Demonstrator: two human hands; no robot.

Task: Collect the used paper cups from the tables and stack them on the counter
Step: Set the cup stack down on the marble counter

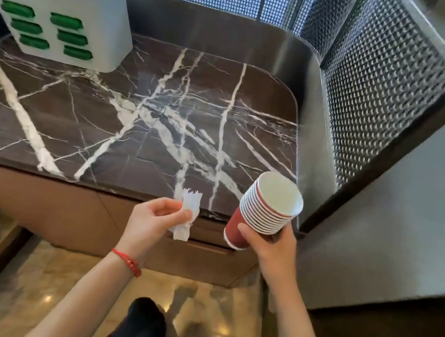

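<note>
Paper cups (263, 214): nested red stack, white rolled rims, tilted, held off the bench's near edge by the right hand (270, 243). Left hand (155, 216) pinched a crumpled white tissue (186, 217). Bench (122, 121): dark, white-veined marble. White charging station (51, 1), green slots, label unreadable.

glossy veined marble counter (140, 124), matt red paper cups (260, 216), crumpled white paper scrap (187, 215), woven metal mesh (378, 86).
</note>
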